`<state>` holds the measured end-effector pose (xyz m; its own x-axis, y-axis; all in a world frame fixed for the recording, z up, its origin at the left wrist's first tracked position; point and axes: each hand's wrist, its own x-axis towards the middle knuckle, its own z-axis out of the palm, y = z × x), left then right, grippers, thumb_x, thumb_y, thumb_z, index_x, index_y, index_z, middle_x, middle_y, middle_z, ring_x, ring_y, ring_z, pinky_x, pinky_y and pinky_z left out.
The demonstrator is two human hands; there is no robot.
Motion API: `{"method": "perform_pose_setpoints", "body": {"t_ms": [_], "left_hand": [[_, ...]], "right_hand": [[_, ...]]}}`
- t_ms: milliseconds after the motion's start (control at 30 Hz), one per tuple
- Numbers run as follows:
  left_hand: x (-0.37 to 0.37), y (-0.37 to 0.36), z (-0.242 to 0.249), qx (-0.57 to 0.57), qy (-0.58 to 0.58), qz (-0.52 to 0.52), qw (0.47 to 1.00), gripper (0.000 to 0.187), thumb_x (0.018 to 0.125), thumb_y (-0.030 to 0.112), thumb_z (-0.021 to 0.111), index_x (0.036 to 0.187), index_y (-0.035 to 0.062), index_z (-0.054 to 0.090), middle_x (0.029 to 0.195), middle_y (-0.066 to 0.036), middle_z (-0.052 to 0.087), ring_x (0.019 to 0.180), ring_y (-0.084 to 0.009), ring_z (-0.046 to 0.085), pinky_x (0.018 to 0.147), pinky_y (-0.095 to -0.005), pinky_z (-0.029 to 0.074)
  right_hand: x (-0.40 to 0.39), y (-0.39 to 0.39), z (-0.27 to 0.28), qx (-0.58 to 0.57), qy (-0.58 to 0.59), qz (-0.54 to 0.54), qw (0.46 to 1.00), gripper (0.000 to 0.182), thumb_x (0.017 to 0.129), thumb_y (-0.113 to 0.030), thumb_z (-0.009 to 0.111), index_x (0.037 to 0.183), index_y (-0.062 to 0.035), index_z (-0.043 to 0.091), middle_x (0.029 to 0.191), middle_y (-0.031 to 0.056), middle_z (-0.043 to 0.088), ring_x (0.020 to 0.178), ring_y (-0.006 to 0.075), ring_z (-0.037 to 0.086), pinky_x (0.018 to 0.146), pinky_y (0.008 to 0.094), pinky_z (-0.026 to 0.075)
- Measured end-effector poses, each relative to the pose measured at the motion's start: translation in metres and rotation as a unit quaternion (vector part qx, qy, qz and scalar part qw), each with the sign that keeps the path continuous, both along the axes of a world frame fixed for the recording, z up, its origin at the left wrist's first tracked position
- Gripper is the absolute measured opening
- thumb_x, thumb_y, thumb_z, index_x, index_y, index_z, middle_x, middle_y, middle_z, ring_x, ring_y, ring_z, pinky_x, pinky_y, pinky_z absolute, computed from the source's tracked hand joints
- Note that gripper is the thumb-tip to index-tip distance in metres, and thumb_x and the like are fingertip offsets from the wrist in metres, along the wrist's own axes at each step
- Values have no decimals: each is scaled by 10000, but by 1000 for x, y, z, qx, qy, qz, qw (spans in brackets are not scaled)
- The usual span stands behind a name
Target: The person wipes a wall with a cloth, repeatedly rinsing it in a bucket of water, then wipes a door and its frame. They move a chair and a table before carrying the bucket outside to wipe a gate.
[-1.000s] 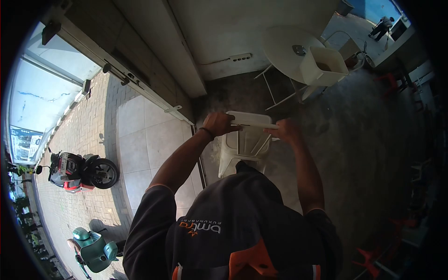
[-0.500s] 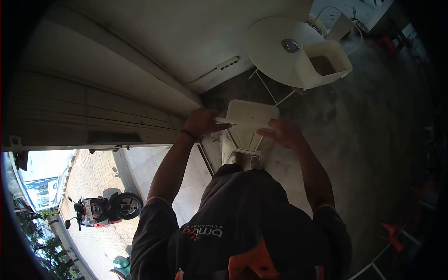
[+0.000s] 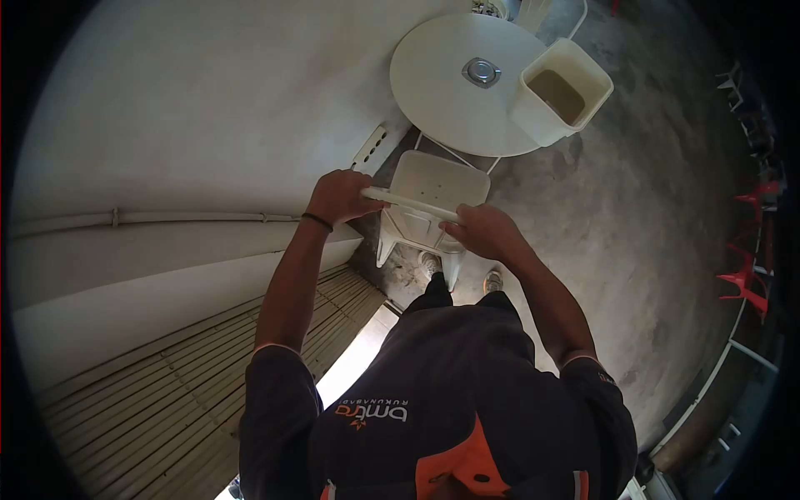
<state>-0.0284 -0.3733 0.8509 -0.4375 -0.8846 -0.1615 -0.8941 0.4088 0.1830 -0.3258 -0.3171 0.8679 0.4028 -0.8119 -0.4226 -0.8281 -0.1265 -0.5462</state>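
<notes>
A white plastic chair (image 3: pixel 433 173) stands in front of me on the concrete floor, its seat toward the round table. My left hand (image 3: pixel 342 197) is closed around the left end of the chair's top back rail. At the rail's other end, my right hand (image 3: pixel 486 231) grips with fingers wrapped over it. Both hands are a little above the seat. The chair's lower back and some legs are partly hidden by the rail and my body.
Beyond the chair is a round white table (image 3: pixel 442 92) with a small metal dish (image 3: pixel 481 72). A cream bin (image 3: pixel 542 121) is at its right edge. A power strip (image 3: pixel 368 148) lies by the left wall. Red chairs (image 3: pixel 744 283) are far right; a slatted shutter (image 3: pixel 192 375) is lower left.
My view has turned rightward, away from the doorway and motorcycle. The chair, still in both hands, has come nearer the table. One of my feet now shows to the right of the chair.
</notes>
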Motion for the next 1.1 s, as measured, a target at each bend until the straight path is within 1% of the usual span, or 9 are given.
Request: {"method": "perform_pose_setpoints", "body": {"t_ms": [167, 300, 400, 467, 533, 667, 767, 900, 1100], "left_hand": [[52, -45, -17, -13, -1, -30, 999, 481, 705, 530, 790, 742, 87, 606, 773, -77, 634, 802, -277, 619, 724, -410, 503], [68, -73, -25, -20, 25, -63, 997, 449, 709, 498, 800, 732, 97, 598, 754, -61, 614, 793, -269, 599, 717, -405, 496], [73, -87, -34, -15, 3, -75, 997, 484, 706, 552, 766, 777, 97, 619, 785, -64, 631, 824, -258, 607, 763, -404, 480], [76, -104, -33, -40, 1, -110, 993, 468, 706, 545, 766, 783, 106, 624, 778, -53, 629, 814, -238, 606, 775, -382, 457], [80, -112, -29, -69, -8, -135, 988, 441, 703, 535, 768, 789, 124, 630, 774, -29, 631, 790, -196, 607, 786, -342, 407], [82, -113, -22, -111, -20, -141, 984, 437, 674, 484, 811, 748, 121, 580, 726, -9, 597, 742, -186, 590, 749, -338, 386], [81, -108, -22, -129, -1, -146, 981, 449, 678, 534, 778, 765, 131, 603, 740, -9, 612, 758, -172, 603, 777, -326, 383], [78, -104, -13, -170, -18, -150, 974, 475, 664, 559, 771, 731, 134, 568, 697, 9, 585, 722, -157, 595, 736, -331, 383], [71, -105, -7, -174, -8, -126, 977, 483, 637, 527, 806, 734, 130, 547, 684, -1, 580, 674, -180, 570, 733, -339, 376]], "right_hand": [[55, -31, -4, -9, -8, -15, 1000, 524, 932, -491, 535, 965, 17, 659, 880, 252, 676, 864, 419, 657, 797, 507, 503], [77, -40, -18, -12, -33, -54, 998, 496, 956, -464, 530, 898, 17, 629, 793, 248, 651, 792, 441, 639, 728, 521, 496], [88, -41, -26, -25, -33, -77, 996, 486, 966, -436, 515, 900, 32, 629, 812, 267, 651, 807, 446, 641, 734, 522, 496], [95, -48, -23, -18, -24, -86, 996, 484, 968, -412, 501, 939, 51, 640, 862, 291, 661, 854, 444, 651, 776, 515, 499], [103, -53, -23, -22, -25, -93, 995, 470, 966, -400, 512, 922, 52, 632, 831, 285, 658, 815, 447, 650, 754, 516, 502], [110, -49, -34, -68, -41, -102, 992, 437, 965, -381, 528, 890, 41, 612, 771, 266, 651, 740, 445, 644, 704, 525, 503], [107, -42, -35, -68, -29, -102, 992, 421, 967, -378, 528, 888, 30, 599, 753, 256, 645, 721, 436, 643, 682, 529, 501], [99, -48, -28, -82, -38, -87, 992, 408, 973, -367, 520, 874, 24, 584, 728, 239, 641, 698, 422, 643, 649, 519, 500], [89, -64, -26, -119, -60, -53, 990, 397, 975, -349, 518, 839, 20, 573, 666, 210, 627, 664, 403, 638, 617, 512, 490]]}}
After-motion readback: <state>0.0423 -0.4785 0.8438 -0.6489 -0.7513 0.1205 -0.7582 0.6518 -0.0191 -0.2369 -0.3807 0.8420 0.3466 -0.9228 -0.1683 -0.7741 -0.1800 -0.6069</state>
